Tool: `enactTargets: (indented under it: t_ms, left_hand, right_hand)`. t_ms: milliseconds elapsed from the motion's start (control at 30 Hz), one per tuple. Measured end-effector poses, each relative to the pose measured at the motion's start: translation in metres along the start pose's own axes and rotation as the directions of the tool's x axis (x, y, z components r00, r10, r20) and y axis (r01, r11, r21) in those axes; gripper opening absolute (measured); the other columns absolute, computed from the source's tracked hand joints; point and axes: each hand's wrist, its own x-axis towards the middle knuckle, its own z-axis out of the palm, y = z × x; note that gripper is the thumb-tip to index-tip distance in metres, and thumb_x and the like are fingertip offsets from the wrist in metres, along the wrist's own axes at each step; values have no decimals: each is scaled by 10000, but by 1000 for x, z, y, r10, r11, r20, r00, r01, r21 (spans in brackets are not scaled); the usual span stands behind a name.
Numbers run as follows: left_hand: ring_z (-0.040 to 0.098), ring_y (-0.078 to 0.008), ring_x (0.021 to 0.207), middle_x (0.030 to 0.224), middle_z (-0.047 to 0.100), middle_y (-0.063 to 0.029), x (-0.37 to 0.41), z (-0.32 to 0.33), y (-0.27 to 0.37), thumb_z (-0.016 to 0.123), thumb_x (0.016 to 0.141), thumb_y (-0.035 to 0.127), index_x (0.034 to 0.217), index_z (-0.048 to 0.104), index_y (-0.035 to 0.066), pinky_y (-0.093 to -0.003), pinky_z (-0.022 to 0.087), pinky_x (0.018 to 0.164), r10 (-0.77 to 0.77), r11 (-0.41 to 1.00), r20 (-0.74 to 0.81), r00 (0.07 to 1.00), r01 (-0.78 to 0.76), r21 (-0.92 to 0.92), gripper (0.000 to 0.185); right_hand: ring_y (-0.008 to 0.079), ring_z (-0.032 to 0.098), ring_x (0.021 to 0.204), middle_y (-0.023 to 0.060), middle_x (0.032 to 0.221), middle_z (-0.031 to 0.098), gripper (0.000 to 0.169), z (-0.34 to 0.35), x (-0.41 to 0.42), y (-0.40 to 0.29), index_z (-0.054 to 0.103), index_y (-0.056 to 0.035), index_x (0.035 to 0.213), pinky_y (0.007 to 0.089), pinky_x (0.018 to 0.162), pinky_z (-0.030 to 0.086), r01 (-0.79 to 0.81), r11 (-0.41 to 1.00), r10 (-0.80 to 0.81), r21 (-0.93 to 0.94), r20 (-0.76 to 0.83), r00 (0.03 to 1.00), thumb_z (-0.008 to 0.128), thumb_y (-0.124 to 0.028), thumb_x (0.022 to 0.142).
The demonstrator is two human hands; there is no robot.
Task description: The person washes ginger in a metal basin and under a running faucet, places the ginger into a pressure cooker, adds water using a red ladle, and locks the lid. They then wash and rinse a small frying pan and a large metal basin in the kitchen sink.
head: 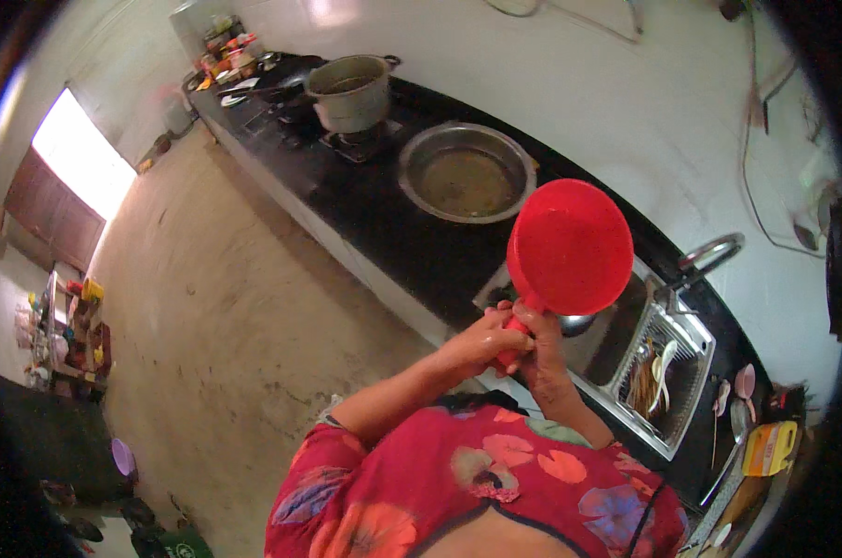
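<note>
A red plastic dipper (571, 244) is held up at the front edge of the black counter, its round mouth facing me. My left hand (494, 340) wraps around its handle, and the fingers look wet. My right hand (543, 342) grips the same handle close to the bowl, touching my left hand. The dipper hides part of the steel sink (602, 349) behind it. Beyond it, on the counter, sits a wide steel basin (466, 181) with cloudy liquid in it.
A large metal pot (351, 94) stands on a gas stove. The curved faucet (710, 254) rises behind the sink. A drainer basket (665, 376) holds chopsticks and spoons; ladles and a yellow package (768, 448) lie to its right. A purple basin (122, 457) is at far left.
</note>
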Motion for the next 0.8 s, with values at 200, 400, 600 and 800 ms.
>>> enactTargets:
  t_ms: [200, 400, 600, 800]
  left_hand:
    - [617, -143, 610, 744, 616, -33, -71, -90, 27, 433, 944, 494, 1065, 577, 49, -266, 496, 484, 101, 956, 145, 984, -136, 259, 483]
    - [590, -94, 625, 803, 617, -5, -141, -206, 19, 498, 951, 354, 1118, 626, 30, -235, 490, 519, 92, 951, 70, 993, -108, 291, 386]
    - [590, -74, 601, 818, 639, -15, -150, -299, 56, 540, 937, 262, 1088, 639, 17, -222, 490, 522, 197, 959, -33, 980, -185, 215, 305]
    - [587, -98, 596, 756, 625, -27, -141, -408, 121, 543, 932, 248, 1030, 652, -4, -231, 479, 522, 274, 929, -164, 948, -217, 301, 292]
  right_hand:
    - [267, 632, 774, 84, 809, 582, 243, 82, 28, 25, 515, -39, 973, 469, 852, 511, -129, 990, 115, 64, 186, 976, 594, -148, 771]
    - [97, 495, 468, 5, 680, 501, 277, 146, 71, 27, 505, 7, 1013, 332, 659, 544, -88, 989, 116, -119, 250, 961, 560, -181, 817]
    - [91, 436, 426, 5, 656, 488, 305, 213, 160, 18, 523, 20, 1013, 306, 608, 518, 55, 978, -9, -201, 223, 975, 581, -195, 805]
    - [92, 452, 507, 4, 676, 507, 298, 286, 266, 21, 541, -2, 975, 287, 594, 454, 265, 939, -200, -219, 279, 939, 597, -236, 799]
